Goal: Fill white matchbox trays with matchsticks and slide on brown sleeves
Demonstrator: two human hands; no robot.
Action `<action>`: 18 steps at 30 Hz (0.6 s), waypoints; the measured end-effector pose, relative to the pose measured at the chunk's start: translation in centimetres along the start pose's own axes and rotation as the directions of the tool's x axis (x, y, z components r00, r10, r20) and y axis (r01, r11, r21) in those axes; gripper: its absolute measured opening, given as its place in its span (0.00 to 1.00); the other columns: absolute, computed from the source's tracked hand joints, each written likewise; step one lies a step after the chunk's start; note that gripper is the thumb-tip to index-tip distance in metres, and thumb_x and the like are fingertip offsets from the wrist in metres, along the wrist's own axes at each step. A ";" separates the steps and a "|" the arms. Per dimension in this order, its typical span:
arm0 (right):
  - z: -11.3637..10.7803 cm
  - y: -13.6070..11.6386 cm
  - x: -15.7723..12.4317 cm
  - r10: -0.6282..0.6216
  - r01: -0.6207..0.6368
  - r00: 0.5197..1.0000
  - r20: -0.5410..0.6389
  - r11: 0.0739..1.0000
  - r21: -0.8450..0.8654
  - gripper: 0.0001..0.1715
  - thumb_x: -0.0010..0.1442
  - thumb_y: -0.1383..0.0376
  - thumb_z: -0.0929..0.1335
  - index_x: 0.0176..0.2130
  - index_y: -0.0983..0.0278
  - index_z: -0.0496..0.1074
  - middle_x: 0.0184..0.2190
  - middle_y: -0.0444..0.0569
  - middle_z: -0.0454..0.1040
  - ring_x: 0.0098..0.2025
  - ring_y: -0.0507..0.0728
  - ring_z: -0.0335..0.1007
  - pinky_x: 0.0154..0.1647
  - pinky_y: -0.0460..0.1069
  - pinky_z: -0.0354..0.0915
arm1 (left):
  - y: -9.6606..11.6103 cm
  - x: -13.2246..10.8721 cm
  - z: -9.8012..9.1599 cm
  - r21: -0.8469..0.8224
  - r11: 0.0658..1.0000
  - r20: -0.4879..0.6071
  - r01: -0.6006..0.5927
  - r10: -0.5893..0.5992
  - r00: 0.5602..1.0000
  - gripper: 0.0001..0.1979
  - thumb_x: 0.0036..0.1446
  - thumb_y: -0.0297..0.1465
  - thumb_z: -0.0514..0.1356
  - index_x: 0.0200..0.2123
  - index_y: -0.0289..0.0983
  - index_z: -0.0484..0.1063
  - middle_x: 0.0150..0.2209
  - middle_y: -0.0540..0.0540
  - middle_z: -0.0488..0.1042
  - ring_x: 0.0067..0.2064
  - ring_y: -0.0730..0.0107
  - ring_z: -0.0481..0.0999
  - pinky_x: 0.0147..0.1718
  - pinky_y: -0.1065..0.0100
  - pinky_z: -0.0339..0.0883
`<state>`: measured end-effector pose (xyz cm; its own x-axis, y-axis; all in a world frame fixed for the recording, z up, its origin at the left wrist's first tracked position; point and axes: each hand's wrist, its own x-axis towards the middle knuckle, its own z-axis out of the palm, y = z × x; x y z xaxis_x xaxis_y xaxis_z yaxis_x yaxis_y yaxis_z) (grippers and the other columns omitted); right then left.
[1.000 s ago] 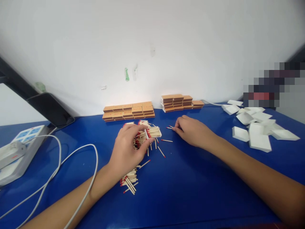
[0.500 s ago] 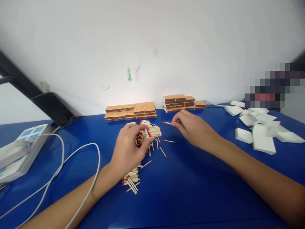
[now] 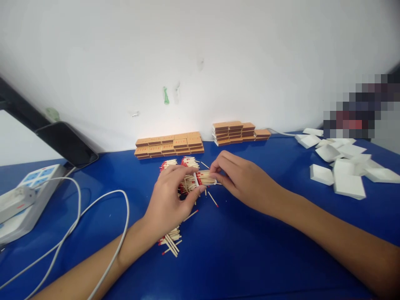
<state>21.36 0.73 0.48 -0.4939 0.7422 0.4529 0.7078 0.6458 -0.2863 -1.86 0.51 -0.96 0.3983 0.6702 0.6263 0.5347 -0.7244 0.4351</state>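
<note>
My left hand [image 3: 168,200] lies on a pile of red-tipped matches [image 3: 184,175] on the blue table [image 3: 237,250], its thumb and fingers closed round a small white tray filled with matches [image 3: 204,178]. From the right, my right hand [image 3: 240,179] has its fingertips pinched on the right end of that same tray. More loose matches [image 3: 170,242] lie under my left wrist, and a single match [image 3: 212,199] sits just below the tray.
Two stacks of orange matchboxes [image 3: 170,146] [image 3: 237,131] stand along the white wall. Several empty white trays [image 3: 340,166] lie at the right. A power strip [image 3: 21,196] with white cables [image 3: 103,208] and a dark phone [image 3: 67,143] are at the left.
My right hand moved left from the loose matches near the back stack and now pinches the tray's right end. My left hand has stayed on the pile.
</note>
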 end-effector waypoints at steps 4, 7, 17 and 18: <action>-0.3 -0.2 0.0 -0.034 0.034 0.999 0.004 0.999 -0.016 0.10 0.76 0.61 0.62 0.43 0.62 0.69 0.41 0.51 0.73 0.41 0.59 0.72 0.41 0.52 0.67 | 0.0 0.0 -0.1 0.004 1.000 0.007 -0.005 0.005 1.000 0.14 0.63 0.33 0.70 0.50 0.39 0.76 0.46 0.43 0.82 0.50 0.55 0.79 0.51 0.51 0.74; -0.5 -0.2 0.0 -0.042 0.043 0.999 0.026 0.999 -0.033 0.09 0.76 0.63 0.62 0.43 0.62 0.68 0.41 0.51 0.73 0.39 0.58 0.72 0.40 0.52 0.67 | 0.0 0.0 -0.2 0.020 1.000 -0.013 -0.001 0.002 1.000 0.14 0.63 0.34 0.70 0.50 0.39 0.76 0.46 0.43 0.82 0.49 0.56 0.79 0.49 0.52 0.75; -0.7 -0.1 -0.1 -0.038 0.038 0.998 0.042 0.999 -0.007 0.08 0.75 0.64 0.63 0.43 0.63 0.69 0.41 0.50 0.73 0.39 0.57 0.72 0.39 0.52 0.66 | -0.2 0.2 -0.3 0.037 0.999 -0.031 0.005 -0.004 1.000 0.15 0.63 0.35 0.70 0.51 0.38 0.77 0.46 0.42 0.82 0.48 0.56 0.80 0.48 0.54 0.75; -0.8 0.0 -0.1 -0.030 0.030 0.999 0.042 1.000 -0.004 0.07 0.75 0.64 0.63 0.43 0.63 0.69 0.41 0.50 0.73 0.38 0.57 0.72 0.39 0.52 0.66 | -0.2 0.1 -0.3 0.042 0.999 -0.033 0.009 -0.008 0.999 0.15 0.63 0.35 0.70 0.51 0.38 0.77 0.46 0.42 0.82 0.48 0.56 0.80 0.48 0.53 0.74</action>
<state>21.79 0.54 1.10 -0.5356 0.7298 0.4249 0.6948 0.6668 -0.2695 -2.17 0.69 -0.75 0.3695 0.6703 0.6436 0.5689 -0.7108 0.4136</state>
